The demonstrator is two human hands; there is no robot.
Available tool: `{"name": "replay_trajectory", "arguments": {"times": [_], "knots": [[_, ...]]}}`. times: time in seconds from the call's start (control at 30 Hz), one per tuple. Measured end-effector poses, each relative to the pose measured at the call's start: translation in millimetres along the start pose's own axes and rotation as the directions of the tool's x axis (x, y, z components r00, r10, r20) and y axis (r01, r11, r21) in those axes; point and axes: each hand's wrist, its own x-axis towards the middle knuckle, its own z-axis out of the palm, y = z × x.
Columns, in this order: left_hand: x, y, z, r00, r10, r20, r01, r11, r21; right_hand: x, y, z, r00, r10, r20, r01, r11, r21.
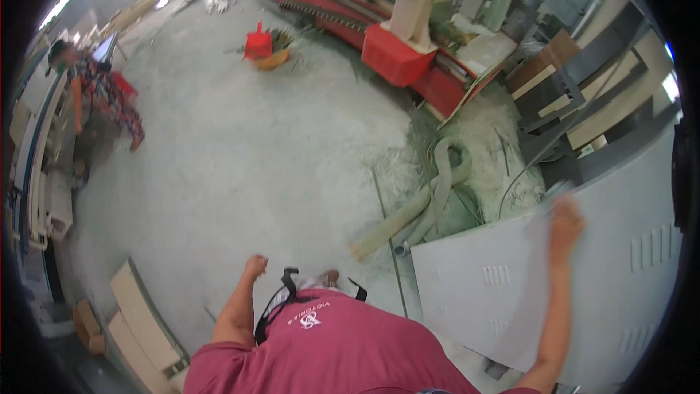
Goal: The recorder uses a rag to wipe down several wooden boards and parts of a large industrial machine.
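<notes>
My left hand point(255, 266) hangs over the concrete floor, to the left of my body, with its fingers curled in and nothing visible in them. My right arm reaches forward over a pale grey metal cabinet point(467, 306) with vent slots. At its end, my right hand point(566, 228) is blurred and looks closed. A small greyish shape point(560, 188) shows just beyond that hand; I cannot make out what it is or whether the fingers hold it. A dark strap point(290, 281) lies at the front of my maroon shirt.
Hoses point(408, 219) lie on the dusty floor beyond the cabinet. A large red machine point(401, 55) stands ahead. A red dustpan point(259, 42) sits farther off, left of it. At far left a person point(102, 91) is beside a long machine. Boards point(142, 321) lie at lower left.
</notes>
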Motion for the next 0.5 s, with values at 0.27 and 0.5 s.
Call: {"name": "replay_trajectory", "arguments": {"times": [0.27, 0.5], "knots": [[-73.8, 16.2, 11.3, 0.991, -0.068, -0.114, 0.042, 0.975, -0.22, -326.9, -234.3, -83.0, 0.653, -0.412, 0.636, -0.238, 0.685, 0.688], [-109.8, -12.3, 28.5, 0.972, -0.212, -0.101, 0.187, 0.959, -0.212, -393.0, -311.7, -60.9, 0.329, -0.315, 0.89, -0.623, 0.636, 0.455]]}}
